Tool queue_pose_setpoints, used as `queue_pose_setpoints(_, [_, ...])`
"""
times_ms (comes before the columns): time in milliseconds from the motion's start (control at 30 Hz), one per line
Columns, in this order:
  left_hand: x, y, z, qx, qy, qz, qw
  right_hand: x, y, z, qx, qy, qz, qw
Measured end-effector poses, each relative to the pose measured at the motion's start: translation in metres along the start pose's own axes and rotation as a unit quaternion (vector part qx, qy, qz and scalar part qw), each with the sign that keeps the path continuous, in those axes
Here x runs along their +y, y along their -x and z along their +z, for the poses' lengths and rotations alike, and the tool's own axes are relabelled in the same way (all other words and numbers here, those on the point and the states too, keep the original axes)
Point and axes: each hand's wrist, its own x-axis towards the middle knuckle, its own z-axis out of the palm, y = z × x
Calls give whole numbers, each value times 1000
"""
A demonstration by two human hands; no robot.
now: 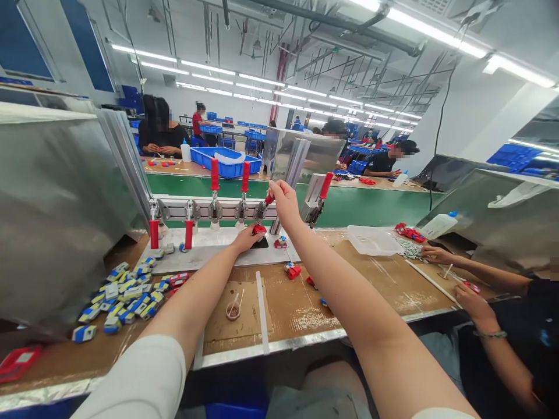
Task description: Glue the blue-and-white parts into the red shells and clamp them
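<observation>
My right hand (283, 201) grips the red handle of a toggle clamp (266, 205) on the metal jig plate (209, 251) at the back of the bench. My left hand (247, 237) rests on the plate and holds a small red part (259, 229) under that clamp. Other clamps with red handles stand along the same rail: two upright (214, 174), two lowered at the left (154, 233), one at the right (325, 185). A red and blue part (280, 242) lies on the plate beside my left hand.
A heap of blue, white and yellow parts (124, 294) lies at the left. Red parts (293, 271) and a small glue dish with sticks (233, 309) sit on the cardboard. A clear tray (372, 240) stands right. A co-worker's hands (474, 302) work at the right.
</observation>
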Motion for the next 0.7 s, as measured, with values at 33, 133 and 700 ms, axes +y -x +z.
queue_pose_setpoints(33, [-2,0,-1,-5,8,1,1000,1,7,-2,1,23,-13,1000])
queue_pose_setpoints(133, [-6,0,-2,-9,28,3,1000,6,28,-5,7,95,-43,995])
queue_pose_setpoints(700, [-9,5,-2,-10,46,-3,999,48,101,-3,54,223,-76,970])
